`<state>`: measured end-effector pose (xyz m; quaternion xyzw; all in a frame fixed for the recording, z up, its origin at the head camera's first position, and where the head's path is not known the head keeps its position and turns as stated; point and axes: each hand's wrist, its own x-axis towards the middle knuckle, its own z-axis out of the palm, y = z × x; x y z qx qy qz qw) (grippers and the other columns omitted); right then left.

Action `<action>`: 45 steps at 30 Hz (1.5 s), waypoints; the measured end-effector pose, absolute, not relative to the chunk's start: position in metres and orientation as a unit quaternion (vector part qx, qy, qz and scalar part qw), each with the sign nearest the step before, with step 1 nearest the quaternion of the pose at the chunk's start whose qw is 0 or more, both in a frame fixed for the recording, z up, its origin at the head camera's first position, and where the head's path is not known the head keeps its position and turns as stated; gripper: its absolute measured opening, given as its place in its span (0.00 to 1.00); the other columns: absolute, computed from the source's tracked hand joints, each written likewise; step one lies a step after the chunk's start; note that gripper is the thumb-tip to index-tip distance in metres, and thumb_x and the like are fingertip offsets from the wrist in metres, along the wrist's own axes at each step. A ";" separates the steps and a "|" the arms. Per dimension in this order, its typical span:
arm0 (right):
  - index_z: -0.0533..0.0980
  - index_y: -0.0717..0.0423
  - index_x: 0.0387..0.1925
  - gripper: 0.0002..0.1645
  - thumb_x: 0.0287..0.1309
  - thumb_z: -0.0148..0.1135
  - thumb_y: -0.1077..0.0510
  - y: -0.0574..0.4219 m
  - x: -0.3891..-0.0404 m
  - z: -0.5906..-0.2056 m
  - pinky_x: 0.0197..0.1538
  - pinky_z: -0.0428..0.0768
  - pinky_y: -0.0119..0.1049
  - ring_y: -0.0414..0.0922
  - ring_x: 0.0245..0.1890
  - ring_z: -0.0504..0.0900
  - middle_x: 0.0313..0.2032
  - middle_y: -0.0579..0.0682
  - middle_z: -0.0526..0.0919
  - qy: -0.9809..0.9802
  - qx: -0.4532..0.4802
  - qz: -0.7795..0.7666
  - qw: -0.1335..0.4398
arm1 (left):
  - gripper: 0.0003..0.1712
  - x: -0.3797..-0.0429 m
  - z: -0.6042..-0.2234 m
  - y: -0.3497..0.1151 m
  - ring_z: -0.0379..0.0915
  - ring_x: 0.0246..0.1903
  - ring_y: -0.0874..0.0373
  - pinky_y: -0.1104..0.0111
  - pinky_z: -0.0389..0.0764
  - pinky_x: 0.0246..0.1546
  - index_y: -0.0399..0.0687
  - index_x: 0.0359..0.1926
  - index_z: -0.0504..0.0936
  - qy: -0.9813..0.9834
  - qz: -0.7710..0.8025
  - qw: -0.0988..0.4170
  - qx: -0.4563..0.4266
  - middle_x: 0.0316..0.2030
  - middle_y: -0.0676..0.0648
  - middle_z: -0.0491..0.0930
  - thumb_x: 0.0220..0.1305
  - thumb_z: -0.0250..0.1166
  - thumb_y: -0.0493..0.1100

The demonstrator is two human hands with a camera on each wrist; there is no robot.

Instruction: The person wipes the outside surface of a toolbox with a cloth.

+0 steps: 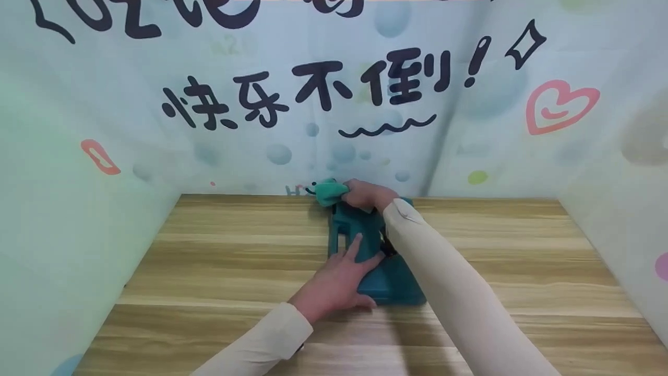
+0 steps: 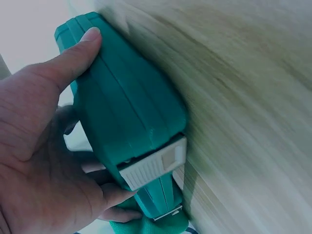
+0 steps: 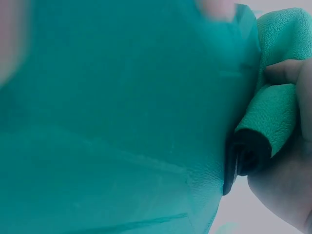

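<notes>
A teal plastic carrying case [image 1: 394, 282] lies on the wooden table, with a cut-out handle along its left side. My left hand [image 1: 336, 279] rests on it, fingers spread over the top and thumb at its near edge. In the left wrist view the thumb lies along the case's side wall [image 2: 131, 97], near a pale latch [image 2: 158, 163]. My right hand [image 1: 368, 194] grips a bunched green cloth [image 1: 330, 192] at the far end of the case. The right wrist view shows the cloth [image 3: 273, 112] with dark trim, pressed close against the case.
The wood-grain table [image 1: 219, 261] extends to both sides of the case. A printed fabric backdrop [image 1: 250, 151] with dark lettering rises right behind the far edge, and more fabric walls in the left and right sides.
</notes>
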<state>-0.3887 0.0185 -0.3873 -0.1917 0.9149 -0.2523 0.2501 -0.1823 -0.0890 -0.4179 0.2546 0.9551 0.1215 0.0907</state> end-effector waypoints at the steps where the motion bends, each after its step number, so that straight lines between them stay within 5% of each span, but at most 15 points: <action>1: 0.75 0.54 0.53 0.14 0.74 0.46 0.57 0.019 -0.389 -0.387 0.50 0.71 0.45 0.52 0.47 0.76 0.42 0.53 0.75 0.914 -0.193 -0.254 0.251 | 0.53 -0.181 -0.419 -0.089 0.56 0.70 0.30 0.46 0.62 0.67 0.64 0.80 0.58 0.958 0.117 0.082 0.250 0.78 0.34 0.43 0.59 0.72 0.66; 9: 0.75 0.53 0.51 0.13 0.75 0.46 0.55 0.033 -0.392 -0.386 0.49 0.72 0.47 0.53 0.47 0.76 0.41 0.54 0.76 0.912 -0.191 -0.262 0.250 | 0.52 -0.177 -0.421 -0.086 0.63 0.62 0.36 0.49 0.70 0.62 0.70 0.79 0.58 0.969 0.070 0.061 0.228 0.65 0.31 0.68 0.58 0.69 0.71; 16: 0.72 0.51 0.55 0.15 0.76 0.48 0.50 0.061 -0.394 -0.386 0.53 0.74 0.52 0.55 0.50 0.76 0.48 0.54 0.77 0.918 -0.163 -0.257 0.253 | 0.53 -0.176 -0.421 -0.088 0.61 0.64 0.34 0.48 0.73 0.60 0.70 0.80 0.56 0.971 0.057 0.064 0.224 0.68 0.30 0.66 0.58 0.67 0.72; 22: 0.71 0.60 0.57 0.20 0.74 0.48 0.52 0.095 -0.396 -0.384 0.54 0.73 0.53 0.57 0.49 0.73 0.47 0.57 0.74 0.925 -0.145 -0.251 0.245 | 0.53 -0.175 -0.419 -0.085 0.62 0.65 0.34 0.48 0.75 0.58 0.70 0.80 0.55 0.972 0.034 0.065 0.223 0.67 0.31 0.68 0.58 0.65 0.74; 29: 0.56 0.64 0.75 0.36 0.73 0.49 0.52 0.132 -0.398 -0.385 0.62 0.66 0.55 0.58 0.58 0.66 0.60 0.62 0.67 0.928 -0.129 -0.258 0.237 | 0.54 -0.175 -0.417 -0.083 0.62 0.65 0.33 0.47 0.75 0.57 0.69 0.80 0.54 0.973 0.031 0.071 0.219 0.68 0.31 0.68 0.58 0.65 0.74; 35: 0.62 0.62 0.63 0.26 0.72 0.49 0.52 0.146 -0.398 -0.382 0.54 0.65 0.52 0.57 0.55 0.65 0.51 0.59 0.65 0.921 -0.101 -0.275 0.258 | 0.54 -0.174 -0.417 -0.082 0.61 0.66 0.32 0.46 0.74 0.58 0.69 0.81 0.54 0.972 0.035 0.073 0.219 0.68 0.31 0.67 0.59 0.65 0.74; 38: 0.60 0.61 0.68 0.30 0.72 0.49 0.51 0.140 -0.396 -0.378 0.56 0.66 0.53 0.58 0.56 0.64 0.54 0.59 0.65 0.925 -0.088 -0.264 0.260 | 0.54 -0.175 -0.417 -0.081 0.62 0.66 0.32 0.47 0.74 0.58 0.68 0.81 0.54 0.972 0.030 0.069 0.224 0.68 0.31 0.67 0.59 0.65 0.74; 45: 0.71 0.60 0.54 0.17 0.72 0.48 0.53 0.103 -0.392 -0.370 0.49 0.72 0.51 0.57 0.49 0.73 0.47 0.58 0.73 0.942 -0.103 -0.194 0.254 | 0.53 -0.177 -0.419 -0.080 0.61 0.67 0.33 0.46 0.71 0.60 0.68 0.81 0.54 0.970 0.050 0.080 0.225 0.68 0.32 0.67 0.59 0.67 0.71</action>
